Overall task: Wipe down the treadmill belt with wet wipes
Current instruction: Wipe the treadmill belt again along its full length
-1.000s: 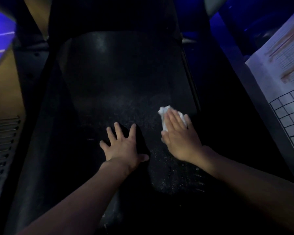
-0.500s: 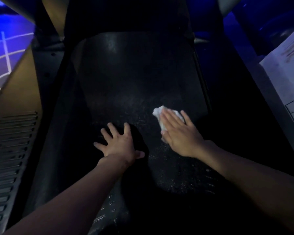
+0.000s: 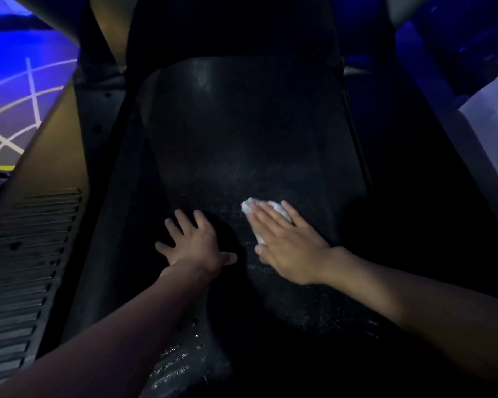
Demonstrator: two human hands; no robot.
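Wiping under way near the middle of the belt (image 3: 242, 124).
Presses a crumpled white wipe (image 3: 249, 204) flat onto the black belt with the right hand (image 3: 291, 245), fingers (image 3: 266, 218) straight and held close together over most of it. Braces just beside with the left hand (image 3: 194, 244), palm down on the belt, fingers (image 3: 184, 219) spread. Risks judged: losing the wipe from under the palm on a fast stroke, since pinned and not pinched; smearing grit instead of lifting it, with so small a wad; missing the far stretch in such dim light. Looks dull, textured and dusted with pale specks around the wipe; glistens in patches nearer the body, probably damp.
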